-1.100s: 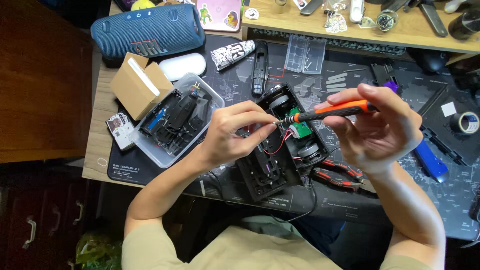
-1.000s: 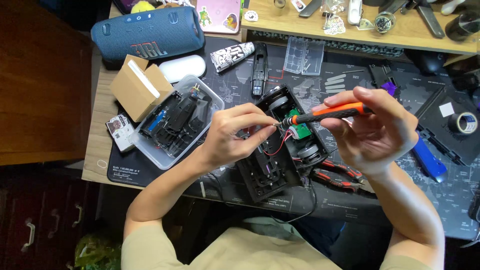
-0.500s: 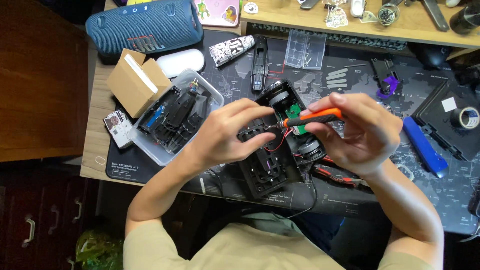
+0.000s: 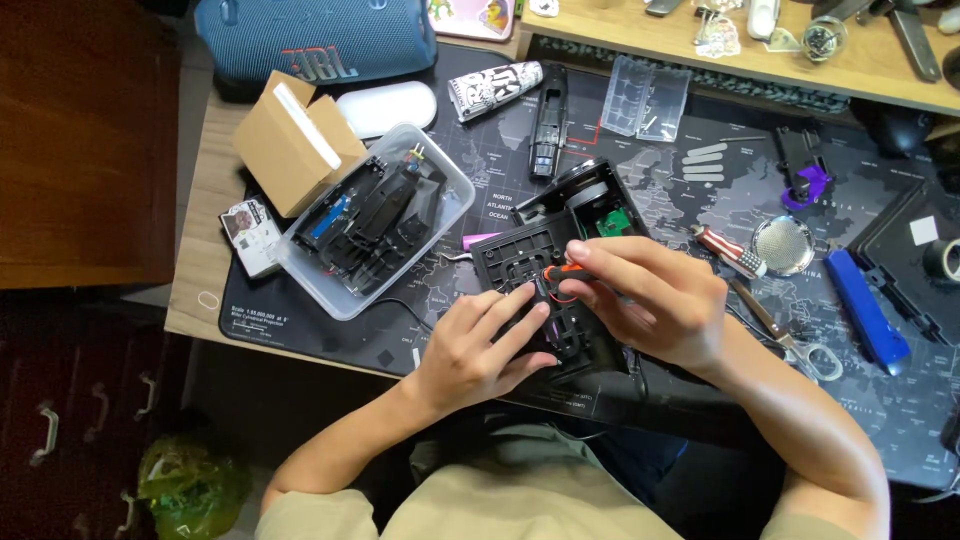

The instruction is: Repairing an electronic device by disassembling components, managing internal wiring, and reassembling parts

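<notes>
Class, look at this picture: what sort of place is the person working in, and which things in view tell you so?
Probably a home hobby or electronics repair desk. An opened black device with a green circuit board lies on a map-printed desk mat, a clear plastic tub holds black parts, and hand tools lie about, such as pliers.

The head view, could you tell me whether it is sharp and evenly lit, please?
Head view: the desk mat is sharp and evenly lit; the left hand and right hand on the black device look slightly soft; the cabinet at the left lies in deep shadow.
</notes>
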